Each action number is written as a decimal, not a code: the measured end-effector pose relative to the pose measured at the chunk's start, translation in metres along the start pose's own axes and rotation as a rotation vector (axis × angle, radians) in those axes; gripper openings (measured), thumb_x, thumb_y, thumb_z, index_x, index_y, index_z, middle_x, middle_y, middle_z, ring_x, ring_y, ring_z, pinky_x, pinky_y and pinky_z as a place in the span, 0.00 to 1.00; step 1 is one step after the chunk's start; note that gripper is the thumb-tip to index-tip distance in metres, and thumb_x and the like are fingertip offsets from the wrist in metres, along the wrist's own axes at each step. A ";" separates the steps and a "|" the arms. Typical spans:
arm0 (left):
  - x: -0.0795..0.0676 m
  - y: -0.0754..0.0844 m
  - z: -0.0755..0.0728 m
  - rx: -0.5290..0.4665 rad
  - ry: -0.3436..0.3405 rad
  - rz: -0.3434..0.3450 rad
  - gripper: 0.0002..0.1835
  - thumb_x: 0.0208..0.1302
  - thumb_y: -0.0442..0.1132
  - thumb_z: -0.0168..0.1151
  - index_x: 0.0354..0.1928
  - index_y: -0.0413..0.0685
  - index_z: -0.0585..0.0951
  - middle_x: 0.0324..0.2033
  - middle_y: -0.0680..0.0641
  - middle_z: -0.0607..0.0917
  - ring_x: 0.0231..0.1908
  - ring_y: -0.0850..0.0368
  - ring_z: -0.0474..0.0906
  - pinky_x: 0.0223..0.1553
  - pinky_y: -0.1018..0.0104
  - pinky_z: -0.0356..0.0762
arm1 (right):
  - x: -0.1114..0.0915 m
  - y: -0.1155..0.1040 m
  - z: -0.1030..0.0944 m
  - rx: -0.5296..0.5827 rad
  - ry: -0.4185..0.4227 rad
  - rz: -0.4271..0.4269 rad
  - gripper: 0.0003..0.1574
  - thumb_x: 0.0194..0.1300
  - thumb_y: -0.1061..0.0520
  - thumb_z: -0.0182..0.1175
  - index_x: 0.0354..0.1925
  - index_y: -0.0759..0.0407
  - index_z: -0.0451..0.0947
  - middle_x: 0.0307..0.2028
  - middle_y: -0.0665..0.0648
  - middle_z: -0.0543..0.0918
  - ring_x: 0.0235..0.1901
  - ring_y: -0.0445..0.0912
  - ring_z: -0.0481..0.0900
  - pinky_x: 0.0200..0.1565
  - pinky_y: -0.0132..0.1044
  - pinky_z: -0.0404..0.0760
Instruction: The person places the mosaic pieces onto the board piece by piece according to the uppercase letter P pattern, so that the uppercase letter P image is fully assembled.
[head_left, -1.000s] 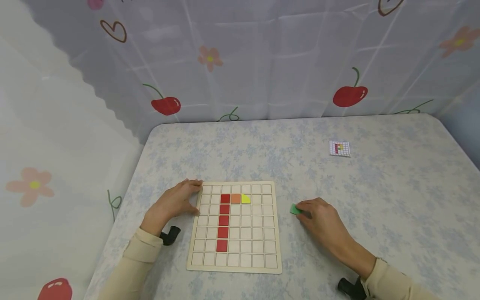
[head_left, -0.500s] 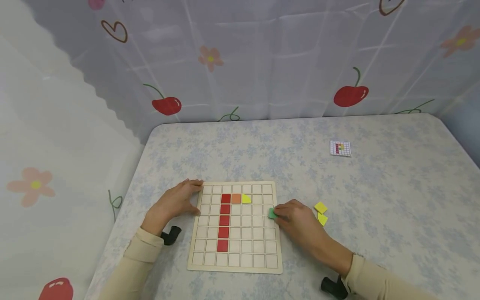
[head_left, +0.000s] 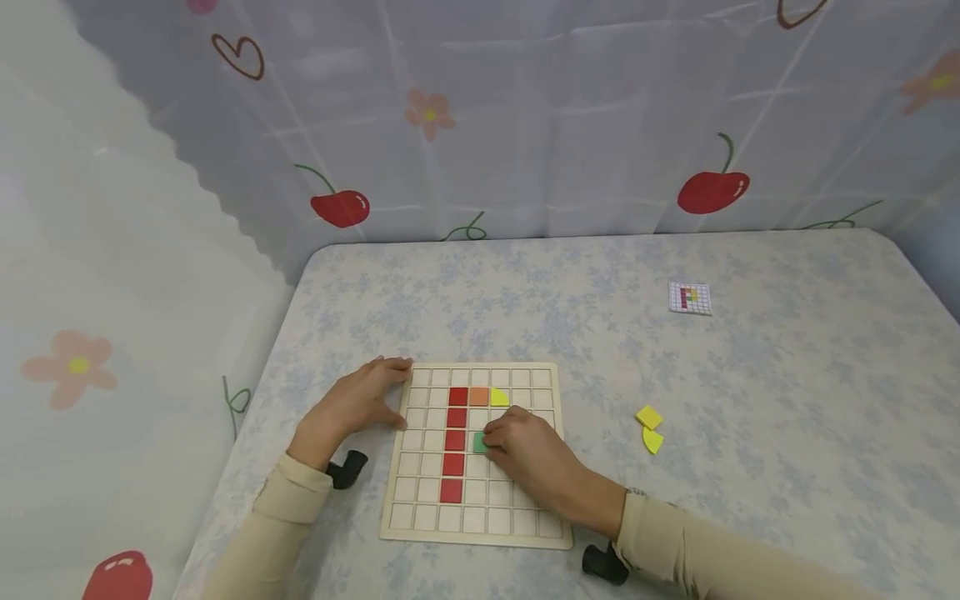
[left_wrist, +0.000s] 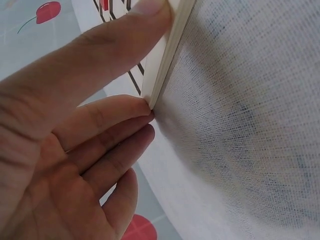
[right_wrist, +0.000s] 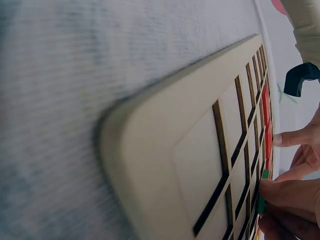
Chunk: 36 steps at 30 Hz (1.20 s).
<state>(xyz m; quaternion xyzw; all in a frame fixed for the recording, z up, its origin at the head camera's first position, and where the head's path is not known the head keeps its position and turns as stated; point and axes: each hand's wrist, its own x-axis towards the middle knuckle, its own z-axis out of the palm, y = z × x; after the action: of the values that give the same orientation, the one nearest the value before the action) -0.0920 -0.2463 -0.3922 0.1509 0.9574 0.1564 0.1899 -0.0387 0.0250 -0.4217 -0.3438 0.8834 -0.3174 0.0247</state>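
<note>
A square wooden grid board [head_left: 427, 533] lies on the table, its cells outlined by raised or dark lines. Several red tiles [head_left: 453, 440] form a column on it. Beside the topmost red one sit an orange tile [head_left: 478, 397] and a yellow quarter-circle tile [head_left: 499, 397]. My right hand [head_left: 536, 458] pinches a green tile [head_left: 480, 442] over the board's middle, right of the red column; whether the tile touches the board I cannot tell. My left hand [head_left: 352, 408] rests against the board's left edge, thumb and fingers spread; the left wrist view has the fingertips [left_wrist: 142, 105] touching a corner.
Two loose yellow tiles [head_left: 649, 429], one square and one rounded, lie right of the board. Farther back is a small card [head_left: 690, 298] printed with a coloured grid pattern. Curtains with cherries and flowers hang behind the table [head_left: 525, 317].
My right hand has carried the green tile leftward from the table onto the board area. The two yellow tiles it was covering are now visible. My left hand stays at the board's edge.
</note>
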 end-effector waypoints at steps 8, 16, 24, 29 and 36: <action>0.000 -0.001 -0.001 0.009 0.012 0.011 0.41 0.49 0.40 0.79 0.65 0.34 0.74 0.70 0.39 0.67 0.70 0.36 0.58 0.62 0.41 0.69 | 0.010 -0.006 0.002 -0.012 -0.014 0.001 0.05 0.58 0.67 0.69 0.33 0.59 0.90 0.39 0.54 0.88 0.45 0.48 0.81 0.50 0.38 0.83; 0.000 0.000 -0.002 -0.014 -0.006 -0.001 0.41 0.50 0.40 0.79 0.65 0.34 0.73 0.70 0.40 0.66 0.71 0.35 0.56 0.63 0.40 0.68 | 0.011 -0.010 0.002 -0.026 -0.034 0.010 0.05 0.58 0.68 0.69 0.32 0.61 0.90 0.41 0.57 0.86 0.47 0.50 0.80 0.53 0.40 0.83; 0.001 -0.002 0.000 -0.028 -0.006 -0.014 0.41 0.50 0.38 0.79 0.66 0.33 0.73 0.70 0.39 0.66 0.71 0.34 0.55 0.64 0.39 0.66 | 0.006 -0.009 0.003 -0.057 -0.035 -0.013 0.09 0.61 0.66 0.68 0.41 0.61 0.89 0.44 0.56 0.87 0.48 0.49 0.81 0.55 0.40 0.81; 0.001 -0.001 0.001 -0.035 -0.012 -0.030 0.42 0.49 0.39 0.79 0.66 0.34 0.72 0.70 0.40 0.66 0.71 0.35 0.54 0.64 0.39 0.65 | -0.004 -0.006 -0.004 -0.016 0.005 0.016 0.12 0.60 0.67 0.67 0.44 0.61 0.88 0.46 0.55 0.86 0.50 0.48 0.81 0.51 0.38 0.83; -0.001 -0.001 0.001 -0.020 0.002 -0.008 0.41 0.49 0.39 0.79 0.66 0.33 0.73 0.70 0.40 0.67 0.70 0.38 0.59 0.61 0.41 0.71 | -0.033 0.010 -0.024 -0.079 0.086 0.170 0.14 0.54 0.67 0.72 0.42 0.60 0.88 0.43 0.53 0.87 0.47 0.46 0.81 0.46 0.37 0.85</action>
<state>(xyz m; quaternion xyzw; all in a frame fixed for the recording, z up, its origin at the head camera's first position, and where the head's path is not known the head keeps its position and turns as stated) -0.0909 -0.2470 -0.3933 0.1452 0.9566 0.1655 0.1909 -0.0260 0.0641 -0.4145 -0.2544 0.9215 -0.2936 0.0002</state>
